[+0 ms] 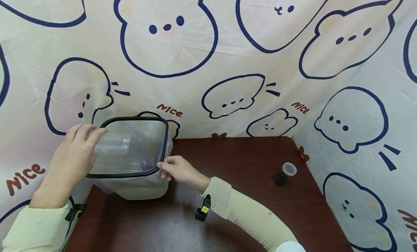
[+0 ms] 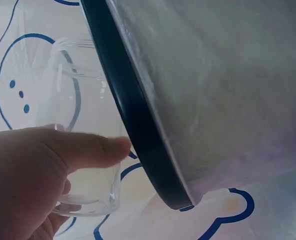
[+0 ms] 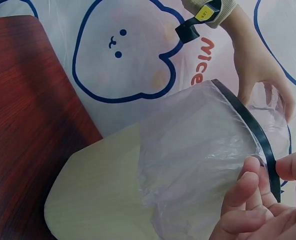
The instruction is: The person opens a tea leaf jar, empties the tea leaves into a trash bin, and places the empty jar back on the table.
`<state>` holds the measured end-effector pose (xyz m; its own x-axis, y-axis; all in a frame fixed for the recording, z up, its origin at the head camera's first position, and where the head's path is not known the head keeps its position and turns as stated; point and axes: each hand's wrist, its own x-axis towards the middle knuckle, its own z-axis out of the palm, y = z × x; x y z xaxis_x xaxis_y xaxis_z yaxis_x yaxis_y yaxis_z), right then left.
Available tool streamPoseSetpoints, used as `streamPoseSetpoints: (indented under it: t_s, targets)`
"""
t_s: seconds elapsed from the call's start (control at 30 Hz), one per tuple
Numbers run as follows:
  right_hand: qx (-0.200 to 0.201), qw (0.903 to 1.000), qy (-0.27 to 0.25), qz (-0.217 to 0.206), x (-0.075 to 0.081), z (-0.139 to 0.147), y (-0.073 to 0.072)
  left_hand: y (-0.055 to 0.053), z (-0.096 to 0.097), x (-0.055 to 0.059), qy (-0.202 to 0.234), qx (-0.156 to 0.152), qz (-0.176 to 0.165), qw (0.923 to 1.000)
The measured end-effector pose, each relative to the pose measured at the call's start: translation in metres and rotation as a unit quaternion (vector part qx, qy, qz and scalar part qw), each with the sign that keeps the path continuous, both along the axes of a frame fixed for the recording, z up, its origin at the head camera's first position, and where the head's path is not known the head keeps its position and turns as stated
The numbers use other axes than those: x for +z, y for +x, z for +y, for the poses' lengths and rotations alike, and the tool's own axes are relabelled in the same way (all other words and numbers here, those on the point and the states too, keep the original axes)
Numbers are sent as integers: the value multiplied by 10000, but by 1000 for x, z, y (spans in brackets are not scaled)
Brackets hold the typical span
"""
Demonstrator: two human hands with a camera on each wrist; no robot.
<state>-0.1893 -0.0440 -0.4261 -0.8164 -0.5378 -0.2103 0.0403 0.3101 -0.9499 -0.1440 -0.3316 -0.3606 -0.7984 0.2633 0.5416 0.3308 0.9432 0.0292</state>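
Hands curled; left (image 1: 73, 150) grips clear jar (image 2: 90, 105); right (image 1: 178, 168) pinches black rim (image 2: 130, 100).

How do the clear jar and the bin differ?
The jar is see-through, while the bin is cream with a black rim. The jar is smaller than the bin. The left hand grips the jar, while the right hand pinches the bin's rim. Both are held.
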Motion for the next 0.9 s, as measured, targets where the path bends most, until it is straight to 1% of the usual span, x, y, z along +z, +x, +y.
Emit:
streamPoseSetpoints:
  t_s: [0.1,0.23,0.43,0.53,0.67,0.9]
  targets:
    - [9,10000,-79,-11,0,0,0,0,0,-1,69,17,3,10000]
    - [19,9999,-160,-25,0,1,0,1,1,-1,186,125,-70,9997]
    - [87,9999,-98,-4,2,3,1,3,1,-2,414,284,-206,9985]
    - [113,9999,-61,32,3,3,1,5,2,-2,583,322,-199,9976]
    - [110,9999,-32,63,2,3,0,4,4,-3,675,258,-89,9973]
    - [111,9999,-75,-7,0,5,-1,1,5,-5,748,30,247,9969]
